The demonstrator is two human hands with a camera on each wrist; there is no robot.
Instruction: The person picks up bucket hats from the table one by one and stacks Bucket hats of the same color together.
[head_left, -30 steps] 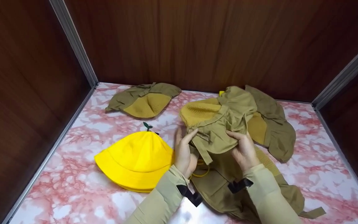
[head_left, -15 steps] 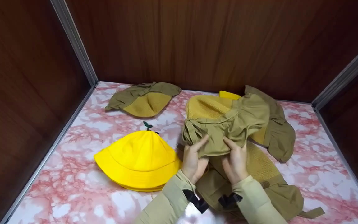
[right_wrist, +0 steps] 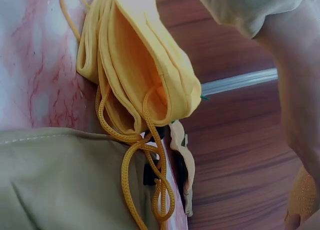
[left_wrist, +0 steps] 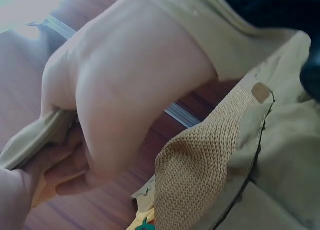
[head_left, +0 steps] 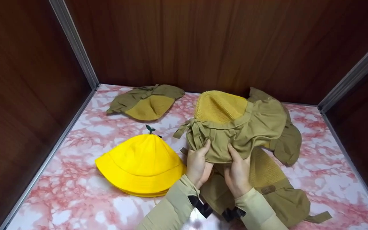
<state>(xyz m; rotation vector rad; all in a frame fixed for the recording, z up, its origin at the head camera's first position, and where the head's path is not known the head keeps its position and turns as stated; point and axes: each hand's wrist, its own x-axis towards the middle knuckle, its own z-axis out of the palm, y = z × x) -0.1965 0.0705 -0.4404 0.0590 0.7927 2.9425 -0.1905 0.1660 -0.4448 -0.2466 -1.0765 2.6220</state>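
My left hand [head_left: 200, 166] and right hand [head_left: 238, 174] hold a khaki sun hat [head_left: 222, 110] by its gathered brim, thumbs on top and fingers underneath. Its yellowish mesh crown points away from me, and a tied bow sits at the brim's left. Beneath the hands lies another khaki hat [head_left: 267, 169] with mesh and a small brown patch, partly covered. To the left, a yellow bucket hat [head_left: 142, 159] with a green sprout on top rests brim down. The right wrist view shows its layered yellow brims [right_wrist: 150, 64] and a yellow cord [right_wrist: 132, 180].
A khaki hat [head_left: 149, 103] lies at the back left. Another khaki hat [head_left: 291, 143] is at the right, partly behind the held one. Brown wood-grain panels [head_left: 184, 44] with metal edge strips enclose the pink marbled table [head_left: 65, 191] on three sides.
The held hat has turned and spread out, its mesh crown now upright and facing away. My hands have drawn closer together along the brim.
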